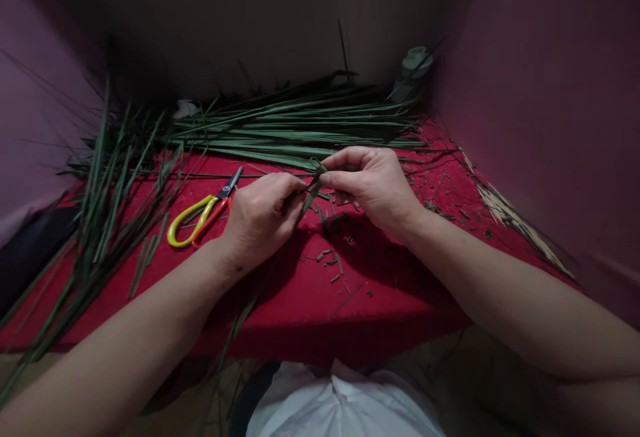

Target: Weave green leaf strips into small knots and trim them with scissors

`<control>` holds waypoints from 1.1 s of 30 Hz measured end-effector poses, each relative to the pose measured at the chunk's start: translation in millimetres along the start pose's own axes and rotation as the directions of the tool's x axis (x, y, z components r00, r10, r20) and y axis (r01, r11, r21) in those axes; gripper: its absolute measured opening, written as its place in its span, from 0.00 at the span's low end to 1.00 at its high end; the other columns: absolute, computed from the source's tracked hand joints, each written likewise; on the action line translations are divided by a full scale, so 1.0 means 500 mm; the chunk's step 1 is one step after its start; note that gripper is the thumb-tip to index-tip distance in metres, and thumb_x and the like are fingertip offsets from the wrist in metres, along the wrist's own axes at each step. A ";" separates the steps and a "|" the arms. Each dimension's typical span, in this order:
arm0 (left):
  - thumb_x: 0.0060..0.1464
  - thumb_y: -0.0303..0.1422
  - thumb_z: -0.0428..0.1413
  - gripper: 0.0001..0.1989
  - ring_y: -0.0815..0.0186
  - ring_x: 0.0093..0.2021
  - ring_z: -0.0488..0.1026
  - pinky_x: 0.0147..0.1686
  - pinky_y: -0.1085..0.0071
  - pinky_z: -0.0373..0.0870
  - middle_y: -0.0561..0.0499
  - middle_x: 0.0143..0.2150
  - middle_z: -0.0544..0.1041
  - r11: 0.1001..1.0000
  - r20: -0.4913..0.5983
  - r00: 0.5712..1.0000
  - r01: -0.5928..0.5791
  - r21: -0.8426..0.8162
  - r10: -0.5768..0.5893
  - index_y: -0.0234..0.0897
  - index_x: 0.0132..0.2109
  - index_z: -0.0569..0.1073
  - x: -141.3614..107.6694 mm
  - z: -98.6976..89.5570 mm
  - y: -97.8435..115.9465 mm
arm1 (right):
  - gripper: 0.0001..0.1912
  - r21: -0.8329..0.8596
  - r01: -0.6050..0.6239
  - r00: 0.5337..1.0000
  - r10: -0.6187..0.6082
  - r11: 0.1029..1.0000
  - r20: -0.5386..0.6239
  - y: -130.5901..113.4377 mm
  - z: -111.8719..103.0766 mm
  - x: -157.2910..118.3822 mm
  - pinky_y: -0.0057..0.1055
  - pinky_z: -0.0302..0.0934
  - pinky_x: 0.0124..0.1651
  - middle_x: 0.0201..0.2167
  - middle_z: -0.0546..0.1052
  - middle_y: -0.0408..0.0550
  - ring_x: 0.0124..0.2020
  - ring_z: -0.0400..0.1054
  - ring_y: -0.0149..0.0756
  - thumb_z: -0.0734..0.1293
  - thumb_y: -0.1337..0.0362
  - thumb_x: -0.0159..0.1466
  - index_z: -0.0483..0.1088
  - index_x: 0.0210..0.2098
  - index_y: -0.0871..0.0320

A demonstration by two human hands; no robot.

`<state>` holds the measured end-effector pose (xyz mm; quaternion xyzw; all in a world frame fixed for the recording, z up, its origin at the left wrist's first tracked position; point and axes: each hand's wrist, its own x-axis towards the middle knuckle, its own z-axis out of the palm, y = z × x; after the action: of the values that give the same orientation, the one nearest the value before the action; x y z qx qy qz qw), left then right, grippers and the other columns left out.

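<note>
Between my two hands, over the red cloth [320, 317], is a green leaf strip [311, 198] with a small folded or looped part at its top. My left hand [265, 213] is closed around the strip's lower part, and a long end trails down below the fist toward the cloth's front edge. At the folded part, my right hand [377, 187] pinches the leaf between thumb and forefinger. Left of my left hand lie scissors [205, 215] with yellow and orange handles, blades pointing up and right.
Long green leaves [300, 127] lie across the back, with another pile [113, 203] at the left. A white-lidded container [416, 60] stands at the back right. Pale sticks [520, 223] lie along the right edge. Leaf scraps [330, 260] are scattered near my hands.
</note>
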<state>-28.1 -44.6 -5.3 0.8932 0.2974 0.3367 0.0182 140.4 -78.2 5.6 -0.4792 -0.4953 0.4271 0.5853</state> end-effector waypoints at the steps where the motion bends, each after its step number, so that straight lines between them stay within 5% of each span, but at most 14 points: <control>1: 0.53 0.29 0.51 0.06 0.65 0.30 0.70 0.30 0.71 0.63 0.49 0.29 0.76 0.995 0.002 0.998 -0.060 0.078 0.060 0.36 0.34 0.73 -0.001 0.000 -0.003 | 0.06 0.008 0.001 1.000 0.000 1.000 -0.011 0.000 0.000 0.000 0.21 0.56 0.19 0.21 0.72 0.41 0.18 0.61 0.23 0.69 0.70 0.48 0.72 0.28 0.63; 6: 0.55 0.27 0.48 0.10 0.65 0.27 0.67 0.25 0.69 0.58 0.49 0.23 0.71 0.858 0.026 0.951 -0.289 0.425 0.308 0.36 0.27 0.69 -0.008 -0.009 -0.005 | 0.08 0.092 -0.010 1.000 0.012 0.996 -0.021 0.007 -0.006 0.006 0.21 0.55 0.17 0.21 0.73 0.41 0.16 0.60 0.22 0.71 0.69 0.47 0.73 0.29 0.63; 9: 0.55 0.26 0.48 0.12 0.65 0.25 0.65 0.23 0.69 0.55 0.49 0.22 0.69 0.811 0.074 0.932 -0.345 0.472 0.354 0.36 0.24 0.67 -0.008 -0.015 -0.006 | 0.11 0.154 -0.055 0.998 0.055 0.987 0.003 0.014 -0.014 0.012 0.21 0.53 0.16 0.21 0.73 0.41 0.16 0.61 0.22 0.72 0.68 0.46 0.73 0.30 0.62; 12: 0.55 0.26 0.48 0.11 0.66 0.26 0.66 0.24 0.70 0.57 0.49 0.23 0.70 0.914 0.087 0.967 -0.253 0.319 0.237 0.36 0.26 0.68 -0.004 -0.019 -0.008 | 0.13 0.185 -0.108 0.994 0.102 0.977 0.044 0.016 -0.020 0.013 0.21 0.54 0.17 0.21 0.73 0.41 0.16 0.62 0.23 0.73 0.67 0.45 0.73 0.31 0.62; 15: 0.54 0.29 0.51 0.06 0.66 0.31 0.70 0.31 0.72 0.64 0.49 0.30 0.75 0.995 0.127 0.992 0.028 -0.098 -0.015 0.35 0.34 0.72 0.005 -0.025 -0.003 | 0.13 0.203 -0.124 0.991 0.110 0.971 0.080 0.012 -0.021 0.011 0.21 0.55 0.17 0.21 0.74 0.41 0.17 0.63 0.23 0.73 0.66 0.45 0.73 0.32 0.61; 17: 0.54 0.33 0.53 0.09 0.66 0.36 0.72 0.35 0.71 0.66 0.48 0.37 0.76 0.906 0.184 0.968 0.226 -0.358 -0.169 0.34 0.40 0.73 0.012 -0.030 0.004 | 0.13 0.208 -0.110 0.991 0.092 0.972 0.095 0.010 -0.020 0.009 0.20 0.53 0.15 0.20 0.73 0.40 0.16 0.62 0.23 0.73 0.67 0.46 0.73 0.31 0.61; 20: 0.53 0.36 0.54 0.11 0.67 0.33 0.71 0.34 0.72 0.67 0.49 0.35 0.77 0.754 0.241 0.926 0.376 -0.538 -0.290 0.34 0.40 0.74 0.021 -0.032 0.014 | 0.12 0.229 -0.093 0.989 0.064 0.969 0.130 0.009 -0.018 0.006 0.20 0.50 0.14 0.19 0.72 0.40 0.14 0.61 0.23 0.73 0.67 0.46 0.73 0.30 0.62; 28: 0.51 0.34 0.56 0.07 0.71 0.26 0.67 0.28 0.75 0.64 0.53 0.26 0.73 0.648 0.234 0.902 0.426 -0.632 -0.364 0.34 0.32 0.75 0.022 -0.018 0.013 | 0.09 0.206 -0.175 0.965 0.125 0.963 0.232 0.001 -0.014 -0.001 0.20 0.47 0.12 0.16 0.70 0.39 0.13 0.59 0.22 0.71 0.73 0.45 0.71 0.28 0.63; 33: 0.51 0.30 0.56 0.03 0.72 0.27 0.67 0.28 0.75 0.64 0.54 0.27 0.73 0.738 0.134 0.948 0.308 -0.600 -0.287 0.35 0.32 0.74 0.019 -0.011 0.008 | 0.10 0.213 -0.228 0.955 0.175 0.950 0.241 -0.005 -0.012 -0.005 0.19 0.46 0.12 0.16 0.71 0.39 0.13 0.60 0.24 0.71 0.73 0.45 0.67 0.26 0.61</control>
<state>-23.8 -43.7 5.6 0.7847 0.3103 0.3929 0.3655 145.9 -81.7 7.5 -0.4039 -0.4503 0.5912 0.5335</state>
